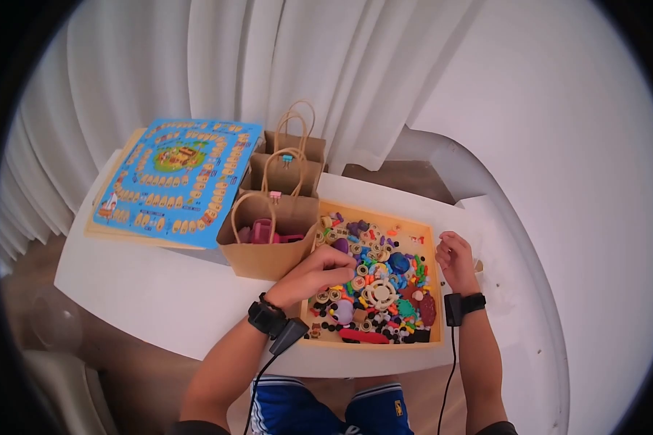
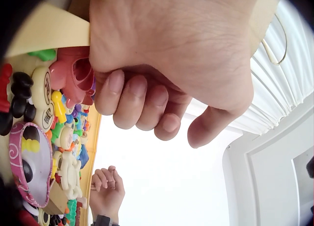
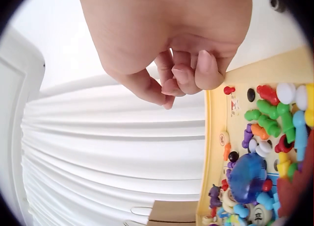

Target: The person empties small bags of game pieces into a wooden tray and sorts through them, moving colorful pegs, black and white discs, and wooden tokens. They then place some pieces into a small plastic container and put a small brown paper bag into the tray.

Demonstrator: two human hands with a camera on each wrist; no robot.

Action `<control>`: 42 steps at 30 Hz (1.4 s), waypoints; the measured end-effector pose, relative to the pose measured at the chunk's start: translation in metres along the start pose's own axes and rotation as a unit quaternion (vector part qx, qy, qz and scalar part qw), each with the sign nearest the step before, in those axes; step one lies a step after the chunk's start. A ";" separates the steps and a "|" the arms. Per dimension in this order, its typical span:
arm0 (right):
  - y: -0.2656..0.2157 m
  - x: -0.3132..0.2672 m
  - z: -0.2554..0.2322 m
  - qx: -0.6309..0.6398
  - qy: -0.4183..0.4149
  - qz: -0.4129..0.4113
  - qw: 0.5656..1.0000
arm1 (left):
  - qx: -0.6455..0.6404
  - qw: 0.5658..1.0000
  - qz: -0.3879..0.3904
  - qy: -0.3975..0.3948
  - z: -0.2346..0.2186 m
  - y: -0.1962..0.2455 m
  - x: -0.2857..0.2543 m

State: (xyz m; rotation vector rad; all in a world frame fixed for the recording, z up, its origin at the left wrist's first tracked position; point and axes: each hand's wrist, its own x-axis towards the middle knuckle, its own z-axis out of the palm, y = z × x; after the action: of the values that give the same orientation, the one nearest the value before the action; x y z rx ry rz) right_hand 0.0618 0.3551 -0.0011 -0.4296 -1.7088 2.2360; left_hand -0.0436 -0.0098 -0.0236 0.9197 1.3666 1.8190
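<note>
A shallow wooden tray (image 1: 437, 304) full of small colourful game pieces lies between my hands. My left hand (image 1: 315, 275) hovers over its left side, fingers loosely curled; in the left wrist view the thumb stands apart and nothing shows in the grasp. Beyond the right rim is my right hand (image 1: 454, 262), fingers bent and thumb close to them, with no object visible there. Among the pieces are a cream openwork disc (image 1: 379, 294), a translucent blue dome (image 3: 248, 177), a pink-rimmed heart-shaped piece (image 2: 30, 162), a salmon-pink hollow toy (image 2: 72, 79) and green pegs (image 3: 269, 124).
Brown paper bags (image 1: 268, 264) with twisted handles stand in a row left of the tray; the nearest holds pink items (image 1: 257, 232). Farther left lies a blue game board (image 1: 174, 181). All rest on a white table (image 1: 145, 290), with white curtains (image 1: 232, 65) behind.
</note>
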 end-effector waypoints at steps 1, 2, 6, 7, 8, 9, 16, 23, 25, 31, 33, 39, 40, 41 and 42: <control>0.002 0.002 -0.003 0.010 0.001 -0.003 1.000 | -0.005 1.000 -0.016 -0.003 -0.002 0.002 -0.001; 0.004 0.003 -0.005 0.041 0.004 -0.011 0.999 | -0.006 1.000 -0.013 -0.024 -0.004 0.005 0.000; 0.015 0.012 -0.018 0.134 -0.003 -0.028 0.991 | -0.048 0.999 -0.013 -0.014 -0.009 -0.011 -0.001; 0.018 0.014 -0.020 0.146 0.000 -0.031 0.989 | -0.038 0.999 -0.020 -0.018 -0.010 -0.012 -0.001; 0.022 0.015 -0.021 0.184 -0.006 -0.017 0.983 | -0.040 0.999 -0.010 -0.015 -0.009 -0.013 -0.001; 0.027 0.015 -0.023 0.222 -0.011 -0.002 0.975 | -0.042 0.999 -0.003 -0.013 -0.009 -0.015 -0.001; 0.034 0.014 -0.028 0.149 -0.032 -0.025 0.988 | 0.007 1.000 0.008 -0.025 -0.002 -0.001 0.005; 0.039 0.016 -0.033 0.167 -0.058 -0.037 0.984 | 0.032 0.999 0.019 -0.014 0.010 0.004 0.012; 0.040 0.016 -0.031 0.177 -0.049 -0.044 0.982 | 0.034 0.999 -0.009 -0.005 0.008 0.005 0.013; 0.040 0.016 -0.030 0.154 -0.045 -0.044 0.986 | 0.074 0.995 -0.070 0.004 0.022 0.017 0.013; 0.038 0.014 -0.030 0.149 -0.039 -0.043 0.987 | 0.252 0.963 -0.097 0.007 0.036 0.029 0.017; 0.040 0.015 -0.031 0.146 -0.048 -0.060 0.986 | 0.517 0.855 -0.037 -0.017 0.097 0.044 0.041; 0.039 0.014 -0.030 0.145 -0.044 -0.057 0.987 | 0.588 0.806 0.039 -0.056 0.105 0.042 0.044; 0.039 0.015 -0.030 0.145 -0.048 -0.061 0.986 | 0.591 0.804 0.042 -0.052 0.111 0.040 0.045; 0.040 0.016 -0.031 0.143 -0.047 -0.061 0.987 | 0.619 0.781 0.043 -0.075 0.116 0.038 0.047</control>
State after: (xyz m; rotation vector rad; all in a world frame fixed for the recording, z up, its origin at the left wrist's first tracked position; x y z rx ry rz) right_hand 0.0579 0.3789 -0.0488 -0.1504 -1.3839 2.3933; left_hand 0.0263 0.0785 0.0432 1.6980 2.4319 0.6328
